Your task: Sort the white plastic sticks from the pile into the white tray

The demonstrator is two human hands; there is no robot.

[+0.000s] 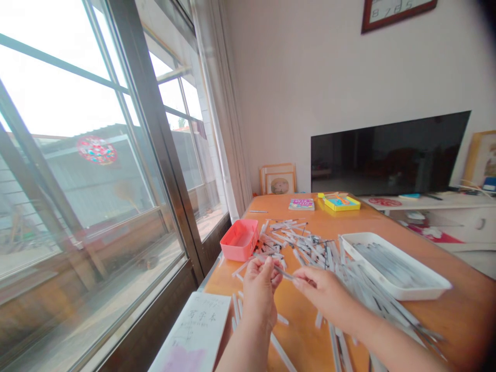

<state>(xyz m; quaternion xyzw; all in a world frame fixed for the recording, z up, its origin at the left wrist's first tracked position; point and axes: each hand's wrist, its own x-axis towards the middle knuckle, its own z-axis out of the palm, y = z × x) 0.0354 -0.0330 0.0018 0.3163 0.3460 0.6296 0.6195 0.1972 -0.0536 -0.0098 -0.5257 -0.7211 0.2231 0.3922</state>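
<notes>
Just below the middle of the frame, a thin grey rod (284,273) is held above the desk (457,310) between both hands. Its long axis is laid almost level, sloping slightly down toward the right; one end is pinched in the closed grip of the left hand (260,289), the other in the fingertips of the right hand (323,290). Neither hand is nearer. Whether anything else is kept in the left grip cannot be told. Loose white tubes (306,248) are spread just beyond, between a pink box (240,240) and a white tray (411,294).
</notes>
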